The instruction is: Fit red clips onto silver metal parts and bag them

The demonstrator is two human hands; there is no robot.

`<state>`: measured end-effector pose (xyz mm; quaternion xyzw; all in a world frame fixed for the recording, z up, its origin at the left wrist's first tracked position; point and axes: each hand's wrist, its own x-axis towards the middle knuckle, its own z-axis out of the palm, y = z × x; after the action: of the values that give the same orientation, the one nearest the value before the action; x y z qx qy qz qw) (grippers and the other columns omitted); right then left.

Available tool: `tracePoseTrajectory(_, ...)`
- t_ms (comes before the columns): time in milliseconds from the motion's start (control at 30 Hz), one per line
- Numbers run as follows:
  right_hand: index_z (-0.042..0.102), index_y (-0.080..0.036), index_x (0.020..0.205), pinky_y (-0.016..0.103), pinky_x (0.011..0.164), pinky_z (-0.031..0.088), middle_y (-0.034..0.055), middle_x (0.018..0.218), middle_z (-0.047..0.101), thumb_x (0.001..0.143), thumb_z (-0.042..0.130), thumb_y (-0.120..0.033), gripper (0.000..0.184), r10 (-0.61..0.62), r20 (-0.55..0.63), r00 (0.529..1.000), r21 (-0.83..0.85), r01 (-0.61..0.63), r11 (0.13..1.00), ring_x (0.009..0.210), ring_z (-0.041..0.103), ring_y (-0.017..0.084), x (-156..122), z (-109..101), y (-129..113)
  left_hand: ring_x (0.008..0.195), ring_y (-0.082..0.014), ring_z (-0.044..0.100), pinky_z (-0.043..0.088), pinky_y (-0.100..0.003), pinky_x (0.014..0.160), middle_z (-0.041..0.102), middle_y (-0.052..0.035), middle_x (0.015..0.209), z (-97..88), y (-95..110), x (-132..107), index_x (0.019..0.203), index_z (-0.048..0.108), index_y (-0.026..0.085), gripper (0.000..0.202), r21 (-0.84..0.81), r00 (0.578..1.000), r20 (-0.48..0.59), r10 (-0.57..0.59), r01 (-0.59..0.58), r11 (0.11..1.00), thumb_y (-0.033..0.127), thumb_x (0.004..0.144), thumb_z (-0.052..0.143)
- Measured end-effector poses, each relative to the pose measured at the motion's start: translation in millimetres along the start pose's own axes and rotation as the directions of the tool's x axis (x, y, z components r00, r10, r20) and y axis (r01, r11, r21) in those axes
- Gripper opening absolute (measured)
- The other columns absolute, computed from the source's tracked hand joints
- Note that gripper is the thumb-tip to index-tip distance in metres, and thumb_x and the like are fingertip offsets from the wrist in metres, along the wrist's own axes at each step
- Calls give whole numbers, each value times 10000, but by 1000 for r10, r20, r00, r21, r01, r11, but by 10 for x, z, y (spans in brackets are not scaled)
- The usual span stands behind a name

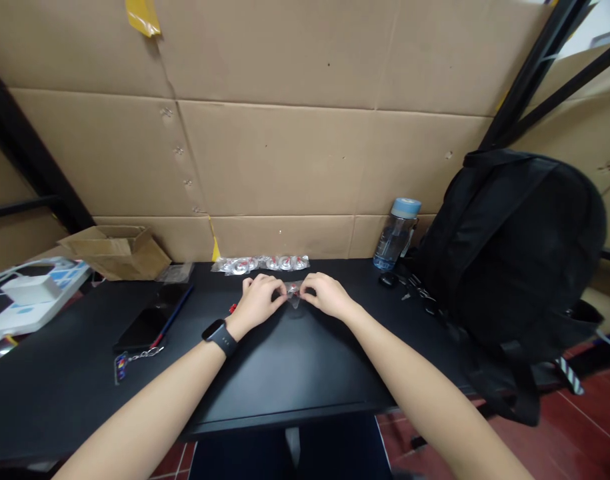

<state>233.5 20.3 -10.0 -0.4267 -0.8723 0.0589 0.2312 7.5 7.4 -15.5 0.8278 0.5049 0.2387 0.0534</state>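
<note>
Over the middle of the black desk (295,360), a small clear plastic bag (295,300) with something red and silver inside is stretched between my two hands. My left hand (259,301), with a dark watch on its wrist, pinches the bag's left side. On its right side, the fingertips of my right hand (325,295) pinch it too. A small red item (233,308) shows beside my left hand, partly hidden by it. Behind the hands lies a row of clear packets (259,265) holding round silver and red pieces.
At the left are a phone (152,317) with a keychain (121,367), a cardboard box (117,257) and a white power strip (35,303). A water bottle (395,235), keys (407,288) and a black backpack (515,260) stand or lie right. Cardboard (275,160) walls the back.
</note>
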Motion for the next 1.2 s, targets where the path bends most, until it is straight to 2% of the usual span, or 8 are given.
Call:
tracePoseTrajectory(267,709,-155,830,250,691,466,19,734,700,852,661,-242,102,188,-30,982,403,-160,901,677,622,141,39,7,63,950,-220,681,419,-362,936,766,9,997,-97,-123,43,870,704,247,216,-274,982,29,-186,186,944,446,854,621)
tracePoseTrajectory(367,676,-149,862,248,694,489,30,755,720,813,677,-233,97,265,7,964,557,-224,800,700,660,150,59,62,66,969,-224,701,435,-361,927,781,-2,971,-77,-135,46,1036,652,255,260,-342,968,70,-242,251,906,427,844,620)
tracePoseTrajectory(433,638,-164,1022,243,677,491,17,759,731,788,695,-217,247,312,25,950,597,-265,757,685,670,150,59,100,79,977,-232,708,419,-387,944,787,11,921,-63,-120,40,1203,550,274,401,-339,956,80,-283,293,894,394,830,632)
tracePoseTrajectory(567,523,-231,1290,244,705,479,-25,759,730,792,701,-187,531,319,25,947,449,-296,843,685,663,143,25,115,84,931,-234,714,365,-413,952,779,43,827,-63,-41,7,1264,477,298,455,-250,959,107,-264,283,926,328,831,613)
tracePoseTrajectory(733,682,-298,1188,249,732,448,0,852,680,892,591,-191,328,192,67,979,148,-200,969,796,640,155,-16,56,-1,1000,-250,649,296,-429,940,764,0,869,-62,71,-60,1153,647,330,296,-38,993,91,-71,75,996,256,894,526)
tracePoseTrajectory(867,709,-355,1208,261,772,448,27,971,606,885,600,-220,367,111,102,989,-26,-109,994,907,592,178,-56,20,-68,1041,-273,586,295,-442,913,720,-62,989,-33,81,-94,1183,691,340,346,73,996,86,-1,-5,997,252,931,470)
tracePoseTrajectory(1000,667,-355,1285,325,842,455,57,1137,578,805,721,-298,486,20,119,993,-111,-7,994,1034,524,239,-80,14,-106,1071,-288,539,313,-451,905,660,-77,1084,4,35,-93,1159,716,340,325,123,995,97,-6,-6,992,350,968,453)
tracePoseTrajectory(1200,699,-263,1219,385,895,413,89,1127,670,959,574,-269,289,-5,117,993,-122,19,992,1041,542,248,-28,99,-111,1131,-303,503,307,-448,930,668,-74,1134,17,8,-89,1056,736,288,307,82,997,71,40,-46,996,508,922,569)
